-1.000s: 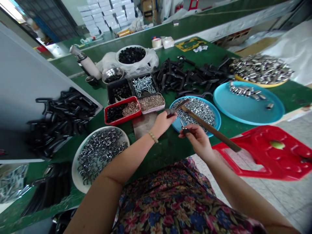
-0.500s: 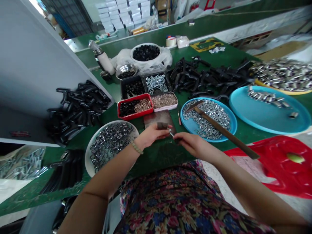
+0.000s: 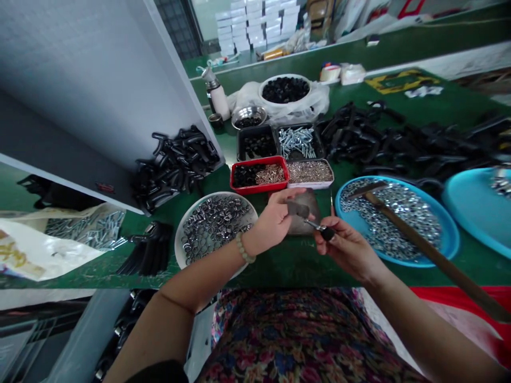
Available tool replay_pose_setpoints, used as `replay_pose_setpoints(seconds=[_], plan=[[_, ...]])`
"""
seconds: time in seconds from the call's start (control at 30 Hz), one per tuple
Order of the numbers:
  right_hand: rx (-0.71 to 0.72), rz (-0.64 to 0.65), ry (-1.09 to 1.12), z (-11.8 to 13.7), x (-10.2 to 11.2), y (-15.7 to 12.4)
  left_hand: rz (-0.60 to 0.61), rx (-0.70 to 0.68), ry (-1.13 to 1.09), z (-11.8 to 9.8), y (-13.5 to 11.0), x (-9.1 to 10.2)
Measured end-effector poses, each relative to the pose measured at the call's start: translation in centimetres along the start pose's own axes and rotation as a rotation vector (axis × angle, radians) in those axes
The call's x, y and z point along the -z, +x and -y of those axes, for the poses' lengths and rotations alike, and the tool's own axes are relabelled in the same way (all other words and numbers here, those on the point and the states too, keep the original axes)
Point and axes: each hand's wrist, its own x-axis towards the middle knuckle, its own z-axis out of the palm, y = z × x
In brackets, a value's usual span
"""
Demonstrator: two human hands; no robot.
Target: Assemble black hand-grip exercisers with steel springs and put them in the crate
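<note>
My left hand (image 3: 273, 222) pinches a small dark metal sleeve (image 3: 297, 208) above the green table (image 3: 279, 260). My right hand (image 3: 347, 247) grips a bolt with a black knob (image 3: 323, 230), its silver shank pointing toward the sleeve and nearly touching it. Both hands hover just in front of a flat metal plate (image 3: 309, 201). A white bowl of metal rings (image 3: 213, 223) lies left of my left hand. A blue tray of silver nuts (image 3: 393, 221) sits to the right with a wooden-handled hammer (image 3: 423, 247) lying across it.
Behind the hands stand a red tray (image 3: 257, 175), a tray of small brass parts (image 3: 310, 172), black trays of knobs (image 3: 258, 143) and screws (image 3: 297, 141). Black handles (image 3: 399, 138) are heaped at right and on the left (image 3: 173, 162) by a grey panel (image 3: 99, 80). A red stool (image 3: 491, 324) stands at lower right.
The view has swung left, so everything has shifted right in the frame. My hands stay close together, with the bolt still pointed at the sleeve; the sleeve is lifted slightly higher.
</note>
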Motion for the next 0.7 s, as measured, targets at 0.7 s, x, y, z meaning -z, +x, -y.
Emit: replay_pose_setpoints(seconds=[0.7], plan=[[0.063, -0.006, -0.178, -3.0, 2.3, 1.2, 0.058, 0.435, -0.504, 0.9, 1.2, 1.9]])
